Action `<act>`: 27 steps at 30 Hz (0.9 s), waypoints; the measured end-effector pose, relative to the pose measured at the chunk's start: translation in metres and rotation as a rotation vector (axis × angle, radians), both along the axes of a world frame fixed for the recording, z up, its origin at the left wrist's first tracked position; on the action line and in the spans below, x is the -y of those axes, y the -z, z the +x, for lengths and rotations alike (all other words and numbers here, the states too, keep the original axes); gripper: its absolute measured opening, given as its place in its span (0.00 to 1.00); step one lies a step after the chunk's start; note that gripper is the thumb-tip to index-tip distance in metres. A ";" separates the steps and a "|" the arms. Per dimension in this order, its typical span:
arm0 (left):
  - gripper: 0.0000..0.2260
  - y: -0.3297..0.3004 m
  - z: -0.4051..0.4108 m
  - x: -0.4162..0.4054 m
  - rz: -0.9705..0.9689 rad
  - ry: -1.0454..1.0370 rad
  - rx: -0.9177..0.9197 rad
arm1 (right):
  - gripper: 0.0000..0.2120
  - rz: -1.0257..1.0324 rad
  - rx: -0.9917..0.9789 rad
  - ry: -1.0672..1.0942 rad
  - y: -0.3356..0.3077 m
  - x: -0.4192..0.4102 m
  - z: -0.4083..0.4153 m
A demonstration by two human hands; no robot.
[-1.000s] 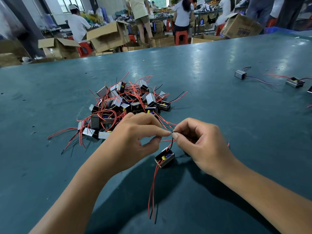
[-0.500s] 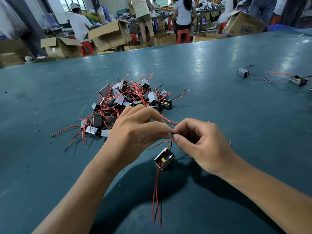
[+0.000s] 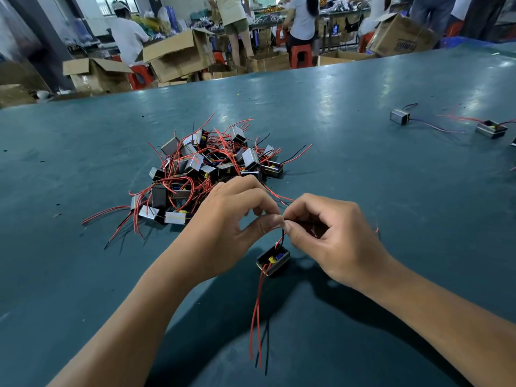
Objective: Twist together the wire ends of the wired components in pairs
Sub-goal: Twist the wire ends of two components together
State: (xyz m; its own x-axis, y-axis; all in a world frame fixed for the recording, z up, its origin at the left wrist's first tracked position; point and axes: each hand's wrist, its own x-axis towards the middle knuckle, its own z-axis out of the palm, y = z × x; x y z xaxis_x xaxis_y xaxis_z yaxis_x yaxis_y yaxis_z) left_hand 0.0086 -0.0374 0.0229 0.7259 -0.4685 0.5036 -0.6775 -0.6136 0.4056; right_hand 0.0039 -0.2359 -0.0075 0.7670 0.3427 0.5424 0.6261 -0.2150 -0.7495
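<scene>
A small black boxed component (image 3: 273,259) hangs just above the green table (image 3: 363,169), held up by its upper wires. My left hand (image 3: 226,227) and my right hand (image 3: 332,238) meet thumb to thumb above it and pinch those wire ends (image 3: 282,236) between thumb and forefinger. Two long red wires (image 3: 257,317) trail down from the component toward me. Behind my left hand lies a pile of several like components (image 3: 206,169) tangled in red and black wires.
Two loose components (image 3: 399,116) (image 3: 491,129) with wires lie at the far right of the table. Beyond the far edge stand open cardboard boxes (image 3: 178,55), red stools and several people at other benches.
My left fingers have shifted at the pinch point while my right hand stays put. The hanging component has barely moved. The view has tilted slightly.
</scene>
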 end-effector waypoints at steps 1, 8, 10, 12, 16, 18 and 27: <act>0.06 0.000 -0.001 0.001 -0.024 0.003 -0.065 | 0.04 -0.009 0.006 0.015 0.000 0.000 0.000; 0.09 0.002 -0.006 0.006 -0.438 -0.096 -0.734 | 0.02 -0.092 0.068 0.103 0.003 -0.003 0.000; 0.10 0.001 -0.007 0.006 -0.464 -0.121 -0.801 | 0.03 -0.130 0.117 0.123 0.004 -0.004 0.000; 0.10 0.000 -0.007 0.006 -0.455 -0.125 -0.831 | 0.03 -0.154 0.154 0.140 0.004 -0.005 -0.001; 0.09 0.003 -0.006 0.005 -0.484 -0.125 -0.869 | 0.03 -0.163 0.169 0.156 0.007 -0.005 -0.001; 0.08 0.005 -0.007 0.007 -0.549 -0.126 -0.897 | 0.03 -0.151 0.158 0.164 0.007 -0.006 -0.002; 0.06 0.008 -0.002 0.006 -0.465 -0.068 -0.774 | 0.07 0.055 -0.121 0.204 0.009 -0.003 0.004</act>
State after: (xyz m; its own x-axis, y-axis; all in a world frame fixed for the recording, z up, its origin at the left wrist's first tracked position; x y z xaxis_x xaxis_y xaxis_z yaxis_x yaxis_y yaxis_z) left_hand 0.0071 -0.0431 0.0151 0.9589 -0.2837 -0.0090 -0.0807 -0.3030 0.9496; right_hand 0.0081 -0.2327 -0.0167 0.8778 0.1463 0.4562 0.4790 -0.2850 -0.8303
